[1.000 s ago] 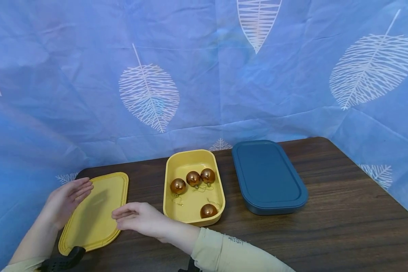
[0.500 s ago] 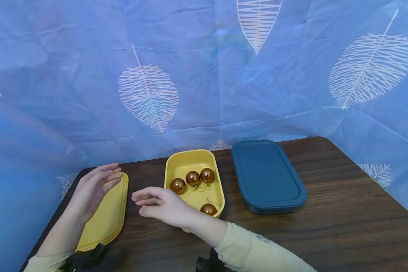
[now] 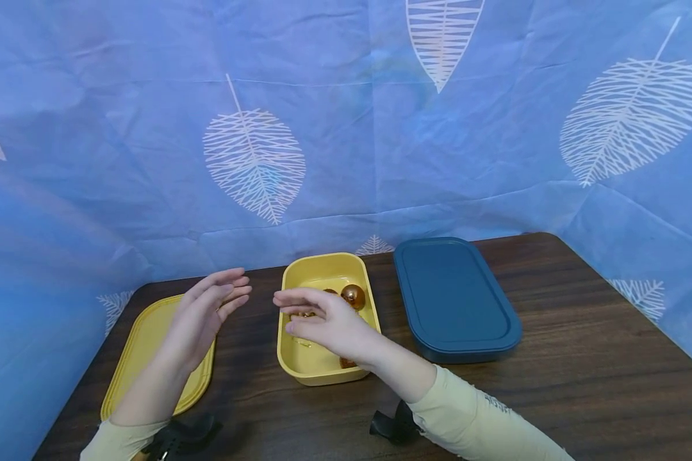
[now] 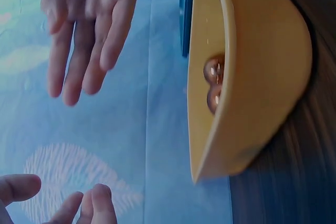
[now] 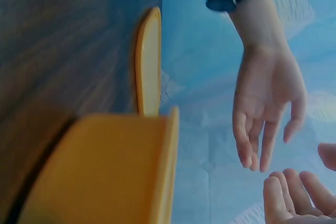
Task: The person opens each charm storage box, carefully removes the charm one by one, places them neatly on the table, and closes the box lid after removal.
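The yellow box (image 3: 317, 379) stands upright near the middle of the bench (image 3: 582, 358), its top uncovered. Gold balls (image 3: 353, 296) lie inside it; the right hand and wrist hide part of them, so their count cannot be told here, and no ball shows outside the box. The left wrist view catches two of them side by side behind the near wall.

The right hand (image 3: 329, 323) hangs above the box, the left hand (image 3: 204, 317) to its left, partly in front of the yellow lid (image 3: 144, 339). Both hands are empty: fingers extended and slightly bent, palms turned roughly toward each other, a gap between them. Neither touches the box, a ball or the lid.

The lid lies flat on the bench, apart from the box at its left. To the right of the box, just beside it, sits the blue box (image 3: 467, 356), with its blue lid (image 3: 446, 288) on; its contents cannot be seen. A blue cloth (image 3: 352, 141) with white leaf prints hangs behind.

As for progress, opening the yellow box looks done and the balls are inside; covering it is not done. With nothing gripped, this reads as a moment between handling steps.
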`<state>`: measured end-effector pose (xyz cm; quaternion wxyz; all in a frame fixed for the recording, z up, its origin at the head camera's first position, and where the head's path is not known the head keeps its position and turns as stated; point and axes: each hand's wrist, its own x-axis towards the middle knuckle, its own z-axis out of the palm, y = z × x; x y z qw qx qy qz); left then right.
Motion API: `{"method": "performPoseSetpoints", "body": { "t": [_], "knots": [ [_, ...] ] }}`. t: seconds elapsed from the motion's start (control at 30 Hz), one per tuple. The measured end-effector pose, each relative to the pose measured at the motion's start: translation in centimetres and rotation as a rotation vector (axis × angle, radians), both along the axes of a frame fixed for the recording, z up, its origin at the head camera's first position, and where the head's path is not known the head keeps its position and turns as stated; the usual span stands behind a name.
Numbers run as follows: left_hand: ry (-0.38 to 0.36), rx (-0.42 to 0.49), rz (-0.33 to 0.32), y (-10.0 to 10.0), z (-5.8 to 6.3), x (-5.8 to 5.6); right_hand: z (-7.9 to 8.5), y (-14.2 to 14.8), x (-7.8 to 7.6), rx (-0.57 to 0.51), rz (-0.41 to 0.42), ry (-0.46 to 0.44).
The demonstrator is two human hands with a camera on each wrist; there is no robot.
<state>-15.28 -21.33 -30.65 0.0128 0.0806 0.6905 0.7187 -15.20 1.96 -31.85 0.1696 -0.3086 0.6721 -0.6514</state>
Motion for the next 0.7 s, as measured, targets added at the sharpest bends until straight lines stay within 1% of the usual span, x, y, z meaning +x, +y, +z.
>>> {"method": "performPoseSetpoints", "body": {
  "t": [0.17, 0.37, 0.53, 0.6, 0.7],
  "knots": [
    [-0.018, 0.01, -0.015, 2.5, 0.0, -0.1, 0.7, 2.1, -0.4, 0.021, -0.053, 0.044],
    [-0.022, 0.054, -0.04, 5.6, -0.4, 0.0, 1.1, 4.9, -0.5, 0.04, -0.118, 0.053],
    [-0.039, 0.06, -0.06, 8.0, -0.8, 0.1, 1.0, 7.1, -0.8, 0.083, -0.157, 0.075],
    [-0.045, 0.063, -0.067, 8.8, -1.0, 0.2, 0.9, 8.0, -1.0, 0.1, -0.174, 0.064],
    [-0.051, 0.04, -0.068, 9.9, -1.4, 0.3, 0.6, 9.2, -1.3, 0.119, -0.204, 0.06]
  ]
}}
